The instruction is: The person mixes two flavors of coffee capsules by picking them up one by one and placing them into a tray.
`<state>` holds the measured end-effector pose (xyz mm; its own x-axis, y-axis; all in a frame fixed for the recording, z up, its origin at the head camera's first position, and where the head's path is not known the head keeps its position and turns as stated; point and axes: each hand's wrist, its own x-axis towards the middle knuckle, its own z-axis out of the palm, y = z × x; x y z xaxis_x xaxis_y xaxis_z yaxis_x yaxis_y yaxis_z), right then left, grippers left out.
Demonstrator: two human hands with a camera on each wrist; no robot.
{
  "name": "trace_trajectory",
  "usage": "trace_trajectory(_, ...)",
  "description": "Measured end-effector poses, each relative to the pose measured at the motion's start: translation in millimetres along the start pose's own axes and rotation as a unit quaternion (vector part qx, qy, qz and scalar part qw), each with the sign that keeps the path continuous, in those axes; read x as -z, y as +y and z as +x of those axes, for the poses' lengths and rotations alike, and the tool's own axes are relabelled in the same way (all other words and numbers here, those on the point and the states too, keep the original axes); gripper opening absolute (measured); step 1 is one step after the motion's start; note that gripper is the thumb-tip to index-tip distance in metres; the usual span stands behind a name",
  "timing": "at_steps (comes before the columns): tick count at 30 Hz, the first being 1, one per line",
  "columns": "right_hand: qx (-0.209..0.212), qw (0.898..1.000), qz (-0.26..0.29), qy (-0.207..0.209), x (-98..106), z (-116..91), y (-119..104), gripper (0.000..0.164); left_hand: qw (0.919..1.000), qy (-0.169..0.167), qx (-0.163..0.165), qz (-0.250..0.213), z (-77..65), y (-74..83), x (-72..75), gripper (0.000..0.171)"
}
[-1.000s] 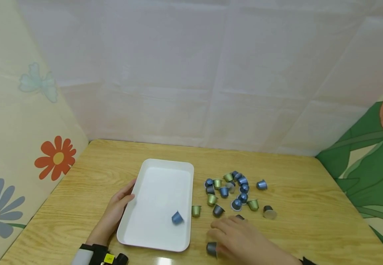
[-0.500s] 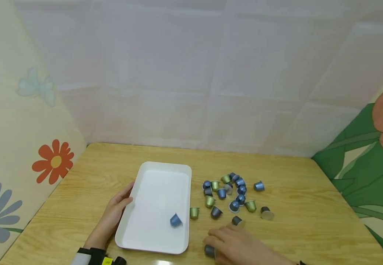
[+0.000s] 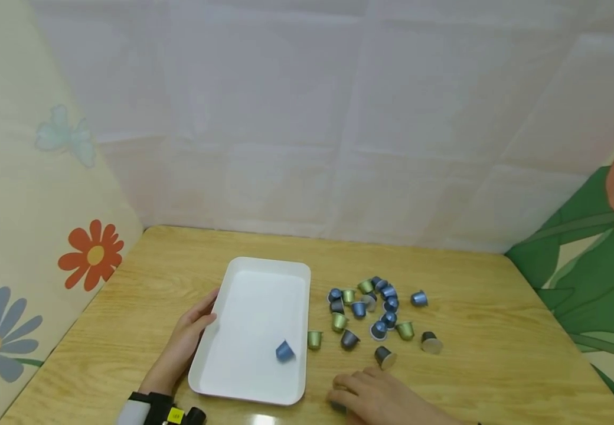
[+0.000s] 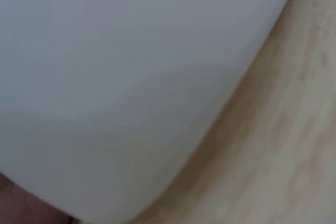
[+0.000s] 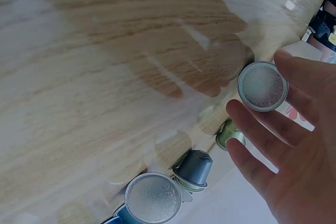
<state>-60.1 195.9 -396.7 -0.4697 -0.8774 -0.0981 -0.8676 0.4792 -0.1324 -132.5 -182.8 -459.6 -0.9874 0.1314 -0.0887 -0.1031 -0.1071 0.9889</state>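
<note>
My left hand (image 3: 183,339) rests at the left side of a white tray (image 3: 243,330), its thumb and straight fingers against the edge. The tray's blurred white wall (image 4: 131,51) fills most of the left wrist view. A blue coffee capsule (image 3: 284,352) lies tipped inside, towards the lower right. To the right of the tray, my right hand (image 3: 376,396) is low over the table and pinches a dark coffee capsule (image 5: 262,86) between thumb and index finger. Its silvery foil lid faces the right wrist camera; the other fingers spread apart. From the head view, the hand mostly covers this capsule.
Several blue, green and dark capsules lie scattered right of the tray, including a curved row of blue ones (image 3: 390,304). A green capsule (image 3: 314,339) sits close to the tray's right edge. Two dark ones (image 3: 384,356) with pale lids lie near my right hand.
My right hand has drawn slightly nearer the body and closed over the dark capsule, uncovering another dark capsule beyond its fingers. The left hand and tray stay in place.
</note>
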Motion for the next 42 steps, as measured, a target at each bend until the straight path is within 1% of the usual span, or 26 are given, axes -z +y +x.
trace_trajectory(6,-0.013,1.000,0.004,-0.012,1.5,3.1,-0.6,0.032,1.0000,0.003,0.002,-0.002,1.6,0.1,-1.0,0.054)
trace_trajectory(14,0.007,1.000,0.001,-0.006,-0.5,7.1,-0.6,0.030,1.0000,0.001,-0.001,-0.001,1.5,-0.7,-0.7,0.054)
trace_trajectory(17,0.006,1.000,0.002,-0.006,-1.6,7.8,-0.5,0.029,1.0000,0.001,0.000,-0.004,1.3,-1.0,-0.8,0.054)
trace_trajectory(20,-0.005,1.000,0.004,-0.011,-1.5,7.7,-0.3,0.029,1.0000,0.003,0.002,-0.007,1.2,-0.9,-1.2,0.054)
trace_trajectory(26,-0.012,1.000,0.000,-0.005,0.8,7.3,-0.6,0.028,0.9999,0.007,-0.001,-0.013,2.6,-0.5,-2.3,0.055)
trace_trajectory(29,-0.015,1.000,0.012,0.009,4.5,7.8,-0.5,0.026,0.9999,0.004,-0.008,-0.011,2.2,-0.2,-2.5,0.055)
trace_trajectory(30,-0.019,1.000,0.015,0.016,6.2,7.6,-0.6,0.027,0.9999,0.003,-0.009,-0.011,1.9,-0.1,-2.5,0.055)
trace_trajectory(32,-0.042,0.999,0.024,0.022,11.4,6.8,-0.3,0.029,0.9999,0.002,-0.011,-0.012,1.3,-0.1,-2.6,0.055)
trace_trajectory(35,-0.097,0.994,0.038,0.016,21.8,5.3,-1.1,0.033,0.9999,0.004,-0.011,-0.013,0.6,-0.2,-2.6,0.055)
trace_trajectory(37,-0.134,0.990,0.046,0.010,28.4,4.3,-1.2,0.036,0.9998,0.005,-0.012,-0.014,0.6,-0.7,-2.1,0.055)
trace_trajectory(39,-0.161,0.985,0.053,0.014,33.4,3.6,-1.4,0.038,0.9998,0.004,-0.012,-0.013,0.5,-0.8,-1.5,0.055)
trace_trajectory(41,-0.168,0.984,0.045,0.038,35.4,4.0,0.1,0.040,0.9998,0.002,-0.013,-0.014,0.6,-0.7,-0.8,0.055)
trace_trajectory(42,-0.163,0.984,0.038,0.059,35.5,4.9,1.5,0.040,0.9998,0.002,-0.013,-0.013,0.7,-0.6,-0.7,0.055)
